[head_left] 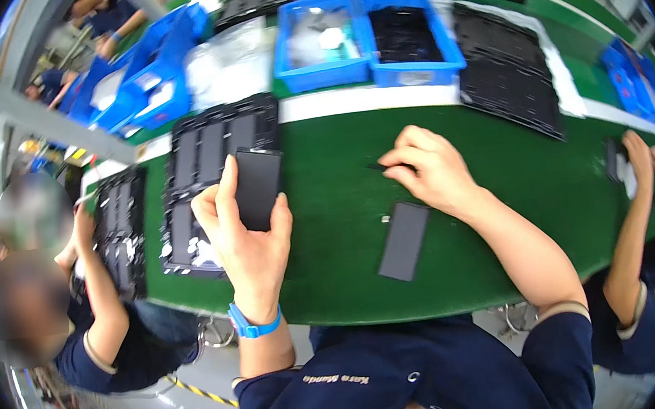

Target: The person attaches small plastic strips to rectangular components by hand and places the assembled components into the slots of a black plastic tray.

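My left hand [247, 241], with a blue band at the wrist, grips a dark phone-sized screen panel [259, 188] by its edges and holds it up over the left of the table. To the right, my right hand [427, 166] pinches a small thin black piece [377, 167] between thumb and fingertips, just above the green surface. The piece is too small to name. A second dark screen panel [404, 240] lies flat on the table below my right hand, slightly tilted, with a tiny pale bit [385, 219] beside its upper left edge.
Behind my left hand a black slotted tray [213, 144] holds several panels. Across the table stand blue bins, one with clear wrapping [287, 49], one with black parts [403, 35]. A black tray [506, 66] lies at the far right. Co-workers sit on both sides.
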A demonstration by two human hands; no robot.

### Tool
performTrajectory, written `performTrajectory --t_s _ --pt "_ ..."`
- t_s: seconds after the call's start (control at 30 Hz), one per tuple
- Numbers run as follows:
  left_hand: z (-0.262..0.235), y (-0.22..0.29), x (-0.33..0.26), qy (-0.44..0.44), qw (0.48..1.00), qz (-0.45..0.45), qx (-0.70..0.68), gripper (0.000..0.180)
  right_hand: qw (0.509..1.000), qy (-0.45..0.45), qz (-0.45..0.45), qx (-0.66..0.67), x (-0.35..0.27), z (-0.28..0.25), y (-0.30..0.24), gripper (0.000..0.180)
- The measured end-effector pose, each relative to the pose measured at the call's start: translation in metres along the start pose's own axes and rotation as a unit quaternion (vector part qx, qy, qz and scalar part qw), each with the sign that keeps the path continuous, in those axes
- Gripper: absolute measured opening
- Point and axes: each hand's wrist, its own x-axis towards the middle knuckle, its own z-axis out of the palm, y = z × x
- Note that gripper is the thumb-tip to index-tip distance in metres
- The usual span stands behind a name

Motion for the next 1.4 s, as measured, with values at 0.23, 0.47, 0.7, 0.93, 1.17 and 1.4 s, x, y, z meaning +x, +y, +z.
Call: performTrajectory --t_s 0.23,0.47,0.7,0.93,1.17,1.4 --pt "-0.039 -0.065 -0.032 -0.039 0.973 -0.134 0.184 0.055 0.997 -0.012 0.049 0.057 -0.004 -0.003 -0.001 0.006" --pt "-0.044 -0.068 -0.029 -0.033 0.972 -0.142 0.187 0.046 0.995 -0.025 0.066 0.064 -0.002 -0.003 -0.003 0.007" --pt "-0.046 -0.071 -0.025 -0.027 0.966 -0.132 0.219 0.047 0.995 -0.024 0.061 0.077 0.0 -0.004 -0.001 0.007" --pt "-0.047 -0.066 -0.028 -0.006 0.967 -0.087 0.239 0.045 0.994 -0.028 0.064 0.078 -0.005 -0.007 0.0 0.008" --pt "-0.022 -0.003 -0.01 -0.055 0.997 0.04 0.04 0.041 0.957 -0.018 0.186 0.223 0.002 -0.003 0.006 0.004" --pt "0.045 0.064 -0.04 -0.361 0.895 0.255 0.055 0.079 0.9 0.066 0.253 0.348 -0.004 -0.013 0.015 0.019"
